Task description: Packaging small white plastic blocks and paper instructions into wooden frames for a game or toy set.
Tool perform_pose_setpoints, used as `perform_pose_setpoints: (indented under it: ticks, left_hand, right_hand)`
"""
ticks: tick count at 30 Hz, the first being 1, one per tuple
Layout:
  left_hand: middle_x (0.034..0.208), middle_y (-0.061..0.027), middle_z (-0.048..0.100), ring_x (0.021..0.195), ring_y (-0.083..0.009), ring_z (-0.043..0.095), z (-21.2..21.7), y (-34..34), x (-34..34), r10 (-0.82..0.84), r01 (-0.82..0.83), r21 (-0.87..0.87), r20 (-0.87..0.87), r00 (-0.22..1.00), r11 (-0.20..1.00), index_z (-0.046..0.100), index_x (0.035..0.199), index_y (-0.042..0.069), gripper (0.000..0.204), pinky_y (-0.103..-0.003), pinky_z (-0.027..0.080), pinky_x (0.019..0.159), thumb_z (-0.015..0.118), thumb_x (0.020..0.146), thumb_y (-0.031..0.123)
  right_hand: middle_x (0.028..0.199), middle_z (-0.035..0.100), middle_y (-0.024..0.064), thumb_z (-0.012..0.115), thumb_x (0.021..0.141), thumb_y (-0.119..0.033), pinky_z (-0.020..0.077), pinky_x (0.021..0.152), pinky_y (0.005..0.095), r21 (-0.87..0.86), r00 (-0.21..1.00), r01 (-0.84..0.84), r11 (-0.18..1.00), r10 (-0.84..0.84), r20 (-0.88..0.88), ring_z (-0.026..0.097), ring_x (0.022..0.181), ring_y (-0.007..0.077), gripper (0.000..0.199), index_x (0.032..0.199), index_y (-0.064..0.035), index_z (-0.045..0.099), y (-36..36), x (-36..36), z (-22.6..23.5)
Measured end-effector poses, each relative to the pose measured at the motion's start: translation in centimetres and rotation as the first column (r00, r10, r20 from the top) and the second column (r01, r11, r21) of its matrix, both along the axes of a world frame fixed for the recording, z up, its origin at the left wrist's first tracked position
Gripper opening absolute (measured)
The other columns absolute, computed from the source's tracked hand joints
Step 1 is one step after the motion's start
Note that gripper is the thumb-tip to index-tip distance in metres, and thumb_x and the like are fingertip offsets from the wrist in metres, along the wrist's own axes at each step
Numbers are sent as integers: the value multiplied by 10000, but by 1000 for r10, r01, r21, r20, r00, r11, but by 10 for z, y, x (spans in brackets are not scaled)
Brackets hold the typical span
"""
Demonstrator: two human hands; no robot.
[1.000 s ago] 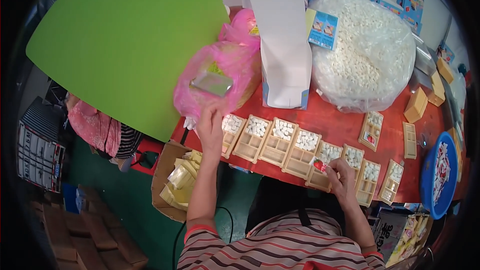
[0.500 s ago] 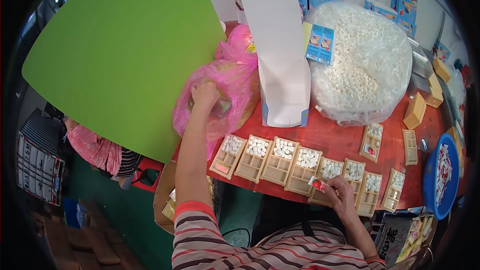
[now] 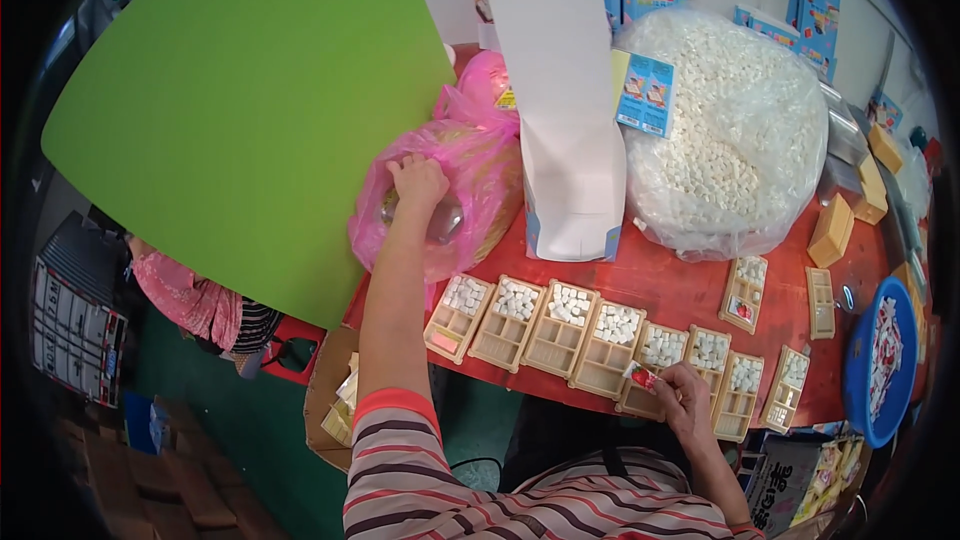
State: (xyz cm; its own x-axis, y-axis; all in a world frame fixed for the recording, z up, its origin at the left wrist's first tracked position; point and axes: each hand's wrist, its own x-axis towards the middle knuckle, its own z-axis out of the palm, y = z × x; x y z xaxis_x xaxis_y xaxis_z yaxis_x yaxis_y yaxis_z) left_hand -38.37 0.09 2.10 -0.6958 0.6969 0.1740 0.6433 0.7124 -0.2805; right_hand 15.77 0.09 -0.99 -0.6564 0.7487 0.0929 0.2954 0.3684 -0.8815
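between pink bag (image 3: pixel 487 155) and clear bag (image 3: pixel 725 140) — white carton (image 3: pixel 573 185)

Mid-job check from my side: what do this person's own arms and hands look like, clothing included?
The left hand and right hand are bare, without gloves; no watch shows on either wrist. The left sleeve is short, with dark, pale and red stripes and a plain red cuff, matching the striped shirt.
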Motion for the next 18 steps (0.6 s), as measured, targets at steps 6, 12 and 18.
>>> perform_pose_setpoints:
  ticks: [6, 12, 18]
  left_hand:
    - [1350, -198, 535, 1304, -347, 451, 15, 11, 24, 9, -20, 48, 210, 978, 999, 635, 1213, 44, 411, -628, 166, 1094, 437, 900, 222]
    - [1332, -193, 558, 1286, -356, 476, -3, 12, 25, 40, -44, 88, 43, 998, 995, 640, 1222, 61, 406, -616, 200, 1091, 444, 912, 236]
    - [993, -138, 713, 968, -307, 678, -9, 7, -10, -54, 53, -15, -47, 997, 998, 738, 954, 112, 335, -520, 476, 836, 481, 923, 325]
  right_hand:
    - [729, 512, 93, 607, 854, -51, 396, 601, 312, 93, 998, 23, 995, -18, -55, 512, 657, 196, 105, 785, 10, 559, 9, 7, 5]
    - [680, 498, 105, 599, 850, -62, 380, 1030, 425, 161, 999, 30, 986, -23, -43, 509, 643, 230, 132, 762, 19, 544, 11, -5, 11]
    - [815, 559, 152, 620, 881, -165, 458, 701, 411, 151, 999, -2, 989, -4, 41, 578, 791, 342, 160, 862, -8, 599, 18, -11, 22]
